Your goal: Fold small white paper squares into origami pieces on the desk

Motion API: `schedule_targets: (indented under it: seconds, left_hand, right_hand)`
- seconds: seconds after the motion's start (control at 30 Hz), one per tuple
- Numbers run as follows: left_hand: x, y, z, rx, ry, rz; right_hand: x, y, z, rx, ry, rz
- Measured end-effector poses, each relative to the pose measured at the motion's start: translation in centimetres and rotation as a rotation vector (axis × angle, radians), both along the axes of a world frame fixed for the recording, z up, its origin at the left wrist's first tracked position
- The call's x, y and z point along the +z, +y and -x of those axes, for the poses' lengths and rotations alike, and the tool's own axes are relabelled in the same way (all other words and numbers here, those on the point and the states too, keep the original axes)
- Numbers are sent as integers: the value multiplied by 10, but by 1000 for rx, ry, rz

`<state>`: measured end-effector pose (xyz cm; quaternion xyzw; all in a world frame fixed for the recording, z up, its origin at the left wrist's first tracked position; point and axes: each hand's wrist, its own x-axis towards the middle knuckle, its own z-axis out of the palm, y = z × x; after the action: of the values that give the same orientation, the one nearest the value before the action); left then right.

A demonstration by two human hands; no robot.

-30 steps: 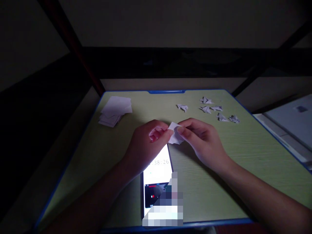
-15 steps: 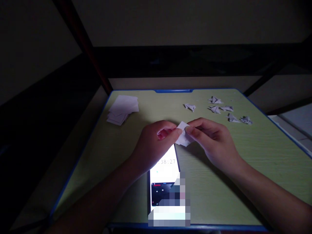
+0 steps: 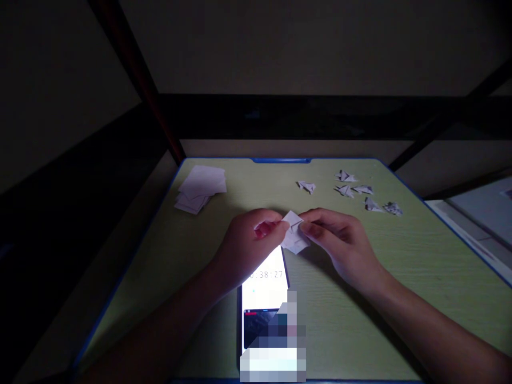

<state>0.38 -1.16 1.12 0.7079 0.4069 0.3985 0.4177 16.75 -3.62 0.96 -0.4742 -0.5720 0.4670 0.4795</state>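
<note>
Between my two hands is a small piece of folded white paper (image 3: 295,242), its pointed top corner up and crease lines on its face. My left hand (image 3: 250,242) pinches its left edge between thumb and curled fingers. On the right edge, my right hand (image 3: 344,242) grips it with the thumb in front and the fingers behind. Both hands are above the table, over the top end of a lit phone (image 3: 264,288). My left hand and wrist cover part of the phone's screen.
A stack of white paper sheets (image 3: 204,181) lies at the table's back left. Several small folded paper figures (image 3: 344,191) are spread at the back right. The green table (image 3: 400,266) has a blue rim. Beyond its right edge lie pale flat objects (image 3: 480,224).
The view has tilted up slightly, so the table sits lower. My right thumb has shifted off the paper's face somewhat, and a fold line near the top now shows.
</note>
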Motion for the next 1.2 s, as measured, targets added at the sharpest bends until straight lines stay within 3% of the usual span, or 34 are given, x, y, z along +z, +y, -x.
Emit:
schedule_targets:
  seconds: [0.33, 1.2]
  left_hand:
    - [-2, 1, -1, 8, -48, 62]
    - [-3, 1, 1, -16, -21, 77]
  right_hand:
    - [-2, 2, 2, -132, -62, 45]
    - [0, 2, 5, -144, -106, 46]
